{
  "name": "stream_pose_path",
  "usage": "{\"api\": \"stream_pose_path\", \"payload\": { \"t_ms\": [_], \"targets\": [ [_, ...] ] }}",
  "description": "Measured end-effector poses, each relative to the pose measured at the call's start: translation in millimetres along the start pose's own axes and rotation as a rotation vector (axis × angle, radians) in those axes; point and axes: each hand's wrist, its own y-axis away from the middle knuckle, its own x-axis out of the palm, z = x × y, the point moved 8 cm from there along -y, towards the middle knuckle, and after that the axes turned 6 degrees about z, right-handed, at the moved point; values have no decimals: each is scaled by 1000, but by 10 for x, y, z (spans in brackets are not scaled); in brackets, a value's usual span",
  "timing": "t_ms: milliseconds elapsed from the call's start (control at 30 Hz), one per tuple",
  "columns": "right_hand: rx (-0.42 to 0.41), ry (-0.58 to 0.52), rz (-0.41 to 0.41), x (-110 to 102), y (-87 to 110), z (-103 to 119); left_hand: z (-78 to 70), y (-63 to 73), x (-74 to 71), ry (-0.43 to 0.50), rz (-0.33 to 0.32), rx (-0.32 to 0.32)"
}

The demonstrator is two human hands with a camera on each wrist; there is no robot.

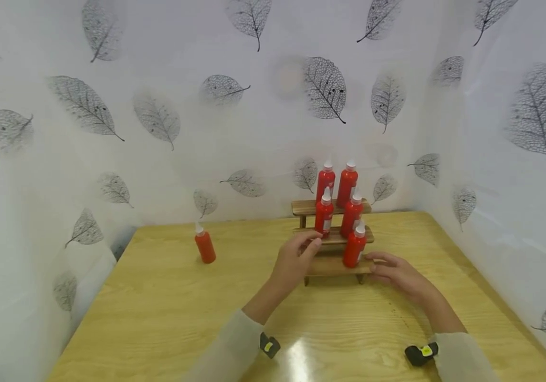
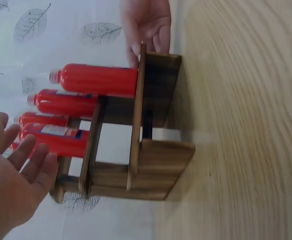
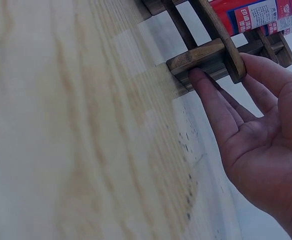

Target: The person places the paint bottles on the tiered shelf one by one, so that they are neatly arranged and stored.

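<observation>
A three-step wooden rack (image 1: 332,265) stands at the back of the table and carries several red bottles with white caps. One bottle (image 1: 354,246) is on the lowest step, two on the middle step (image 1: 323,215) and two on the top step (image 1: 347,183). My left hand (image 1: 308,246) hovers open at the rack's left side, near the middle step, and holds nothing. In the left wrist view its spread fingers (image 2: 28,150) stay just clear of the bottles (image 2: 60,140). My right hand (image 1: 378,262) rests straight fingers (image 3: 213,100) against the right end of the lowest step (image 3: 206,52).
A single red bottle (image 1: 204,245) stands alone on the wooden table (image 1: 168,307), far left of the rack. Leaf-patterned white walls (image 1: 492,159) close in the back and right sides. The table's left edge drops off near the left wall.
</observation>
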Motion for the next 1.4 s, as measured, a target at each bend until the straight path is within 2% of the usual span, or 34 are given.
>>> {"api": "stream_pose_path", "payload": {
  "t_ms": [133, 233, 367, 533, 667, 767, 867, 1033, 1200, 1400],
  "targets": [
    [2, 19, 6, 14, 4, 10, 40, 184, -266, -56, -30, 25],
    [12, 24, 2, 22, 2, 3, 128, 326, -503, -111, -84, 24],
    [4, 17, -8, 18, -2, 0, 278, 482, -922, -163, -208, -5],
    [1, 23, 6, 39, -14, -18, 383, 707, -1580, -230, -396, -30],
    [12, 22, 2, 42, -15, -41, 524, 874, -2013, -243, -497, -89],
    [6, 17, 1, 19, -10, -43, 719, 956, -2216, -203, -533, -179],
    [0, 12, -3, -4, -7, -40, 929, 992, -2325, -177, -540, -262],
    [0, 21, -1, -3, 0, -27, 1218, 957, -2334, -152, -488, -333],
    [11, 20, -8, 1, -4, -22, 1435, 875, -2300, -135, -448, -357],
    [8, 20, -9, -6, 1, -11, 1542, 814, -2265, -82, -471, -359]
  ]
}}
